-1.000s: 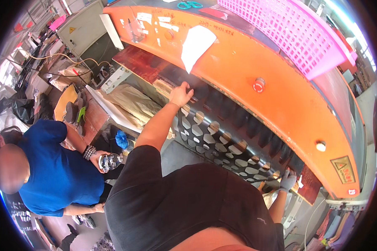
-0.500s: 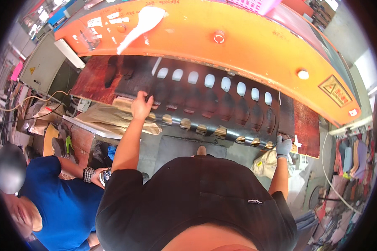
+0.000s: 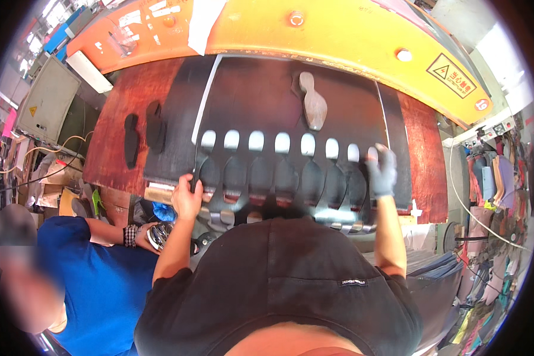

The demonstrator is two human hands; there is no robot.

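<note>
A black sheet (image 3: 260, 172) with a row of sole-shaped cut-outs lies across the near part of the work board (image 3: 261, 89); light ovals show at the cut-outs' far ends. Its near edge bends down toward my body. My bare left hand (image 3: 187, 199) grips the sheet's near left corner with fingers bent. My gloved right hand (image 3: 382, 172) lies over the sheet's right end, fingers stretched out and slightly apart. A grey-brown sole-shaped piece (image 3: 314, 105) rests beyond the row. Two black sole shapes (image 3: 132, 141) lie at the left.
An orange machine beam (image 3: 249, 29) spans the far side, with a round button (image 3: 296, 19) and a yellow warning sign (image 3: 457, 74). At my left is a person in a blue shirt (image 3: 107, 279). Stacked sheets (image 3: 421, 291) stand at lower right.
The sheet and my left hand have come nearer to my body. My right hand has left the near right corner and moved up onto the sheet. The sole-shaped piece has come into view.
</note>
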